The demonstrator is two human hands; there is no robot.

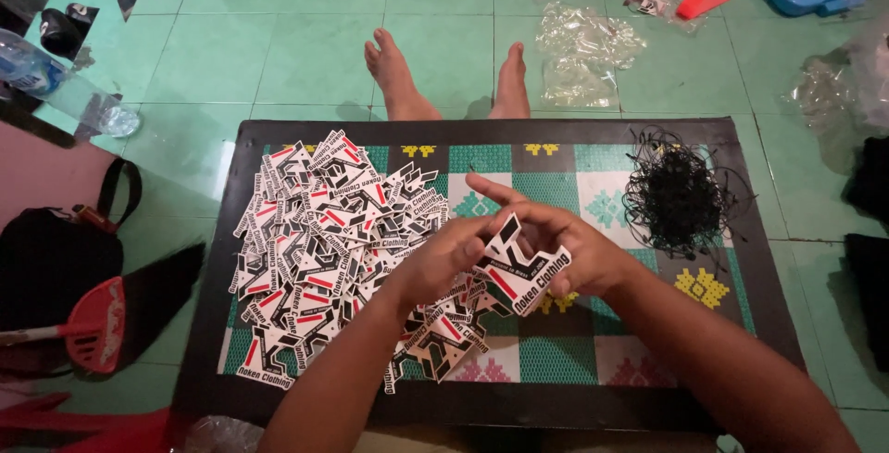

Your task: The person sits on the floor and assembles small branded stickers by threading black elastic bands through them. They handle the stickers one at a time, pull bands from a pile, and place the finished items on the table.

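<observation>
Held up at centre above the counter (278,388): one angular cardboard tag (520,272), pinched between left hand (443,258) and right hand (569,247), tag pile (324,240) at nine o'clock, black strings (676,195) at two o'clock for easy reach.

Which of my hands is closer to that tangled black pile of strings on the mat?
Right. Your right hand sits just left of the tangled black pile of strings; your left hand is farther left, beside the heap of card tags.

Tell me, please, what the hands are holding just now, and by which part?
Both hands hold one angular black, white and red card tag: the left hand pinches its left edge, the right hand its upper right edge.
</observation>
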